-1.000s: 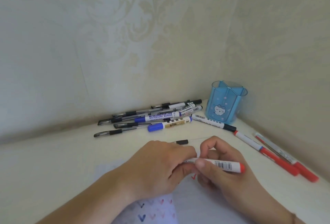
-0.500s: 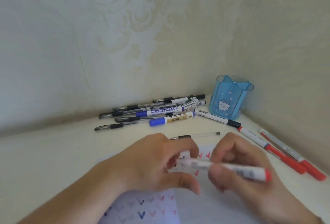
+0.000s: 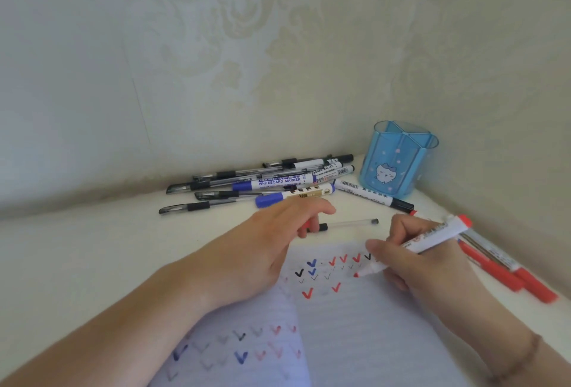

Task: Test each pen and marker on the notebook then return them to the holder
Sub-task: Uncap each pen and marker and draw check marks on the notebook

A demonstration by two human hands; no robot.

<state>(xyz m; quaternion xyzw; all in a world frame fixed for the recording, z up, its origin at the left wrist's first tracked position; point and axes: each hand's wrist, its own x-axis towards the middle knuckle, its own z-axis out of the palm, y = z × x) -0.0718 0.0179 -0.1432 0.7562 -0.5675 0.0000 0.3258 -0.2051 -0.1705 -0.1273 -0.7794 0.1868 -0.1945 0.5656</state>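
Observation:
My right hand (image 3: 411, 266) grips a white marker (image 3: 432, 237) with a red end. Its bare red tip touches the open notebook (image 3: 355, 325) beside rows of red, blue and black ticks. My left hand (image 3: 272, 244) hovers over the notebook's top left corner, its fingers curled round a small red cap (image 3: 306, 224) that barely shows. The blue pen holder (image 3: 398, 164) stands in the far right corner by the wall, with nothing visible in it.
A pile of black gel pens and whiteboard markers (image 3: 262, 184) lies along the back wall. A clear pen (image 3: 349, 222) lies just beyond my hands, and a black-capped white marker (image 3: 370, 196) lies in front of the holder. Red markers (image 3: 506, 275) lie along the right wall.
The hands have pulled apart and the cap is off the marker. My right hand has turned the marker tip down onto the page. My left hand has drawn back to the left with the cap.

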